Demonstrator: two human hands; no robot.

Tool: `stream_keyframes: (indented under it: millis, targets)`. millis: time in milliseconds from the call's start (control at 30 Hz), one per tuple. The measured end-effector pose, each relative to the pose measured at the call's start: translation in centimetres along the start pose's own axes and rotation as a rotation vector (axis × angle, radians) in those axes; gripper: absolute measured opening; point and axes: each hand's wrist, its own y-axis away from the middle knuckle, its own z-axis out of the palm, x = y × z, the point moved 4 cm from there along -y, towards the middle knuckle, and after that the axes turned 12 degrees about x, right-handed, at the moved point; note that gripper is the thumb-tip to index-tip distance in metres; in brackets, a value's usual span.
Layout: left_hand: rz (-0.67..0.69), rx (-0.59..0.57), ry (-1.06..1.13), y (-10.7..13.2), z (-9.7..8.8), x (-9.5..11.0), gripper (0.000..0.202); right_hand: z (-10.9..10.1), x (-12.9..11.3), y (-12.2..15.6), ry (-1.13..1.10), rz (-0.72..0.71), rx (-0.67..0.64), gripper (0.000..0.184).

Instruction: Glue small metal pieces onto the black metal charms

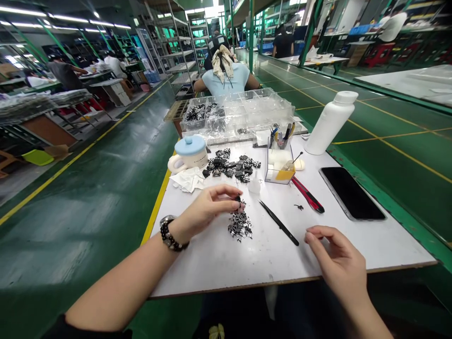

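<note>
My left hand (pixel 212 205), with a bracelet and watch at the wrist, pinches a small black part (pixel 238 199) between thumb and fingertips. Right under it lies a heap of tiny black shiny pieces (pixel 240 226) on the white table (pixel 219 266). Farther back is a pile of larger black parts (pixel 231 165). My right hand (pixel 337 256) is at the table's front right, its thumb and index fingertips together; whether anything is between them I cannot make out. Black tweezers (pixel 278 223) lie between the two hands, touched by neither.
Around the work stand a lidded mug (pixel 190 153), crumpled tissue (pixel 189 180), small clear bottle (pixel 254 184), pen box (pixel 278 165), red utility knife (pixel 308 195), phone (pixel 351 193) and white bottle (pixel 331 123). Clear plastic bins (pixel 240 110) sit behind; a person (pixel 226 77) is seated beyond.
</note>
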Motion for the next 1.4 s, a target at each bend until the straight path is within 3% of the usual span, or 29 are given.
stream_keyframes:
  millis: [33,100,133,167,233,400,600,700,800,900,967,1067,1200,1300,1400]
  targets:
    - [-0.035,-0.056,0.147,1.0,1.0,0.7,0.032,0.3,-0.9,0.1,-0.022,-0.022,-0.026,0.008]
    - [-0.331,-0.247,0.926,3.0,3.5,1.9,0.031,1.1,-3.0,0.4,-0.081,-0.076,-0.113,0.013]
    - [-0.454,-0.332,1.175,3.8,4.6,2.5,0.030,1.6,-4.1,0.4,-0.107,-0.110,-0.165,0.019]
    - [-0.547,-0.392,1.347,4.5,5.6,2.8,0.030,2.0,-5.1,0.5,-0.120,-0.149,-0.217,0.026]
    - [-0.648,-0.443,1.477,5.3,6.8,3.1,0.029,2.7,-6.8,0.5,-0.104,-0.242,-0.297,0.038]
    - [-0.708,-0.389,1.431,5.9,7.4,2.0,0.020,3.7,-8.0,0.4,0.000,-0.378,-0.336,0.034]
    - [-0.479,-0.278,1.192,5.7,5.9,1.5,0.038,4.7,-8.0,0.4,0.135,-0.511,-0.302,0.032]
    - [-0.425,-0.215,1.152,5.5,5.4,1.5,0.030,4.8,-7.8,0.0,0.170,-0.552,-0.414,0.046]
    - [-0.407,-0.172,1.189,5.5,5.2,1.6,0.024,4.7,-6.7,-1.9,0.112,-0.412,-0.550,0.063]
    - [-0.427,-0.149,1.157,5.6,5.1,1.4,0.022,4.9,-5.0,-5.6,0.030,-0.166,-0.355,0.047]
    - [-0.454,-0.142,1.087,5.8,5.2,1.2,0.026,6.2,-3.9,-7.6,0.107,-0.067,-0.253,0.046]
    - [-0.461,-0.126,0.974,5.9,5.2,1.0,0.035,9.5,-2.8,-9.1,0.275,-0.062,-0.277,0.056]
    - [-0.377,-0.092,0.830,5.7,5.0,0.9,0.037,12.8,-2.0,-9.5,0.275,-0.090,-0.296,0.031]
    - [-0.287,-0.048,0.750,5.7,4.7,1.1,0.037,13.4,-2.0,-9.4,0.178,-0.064,-0.284,0.024]
    - [-0.231,0.010,0.690,5.7,4.4,1.2,0.036,12.3,-2.9,-9.4,0.020,0.008,-0.268,0.029]
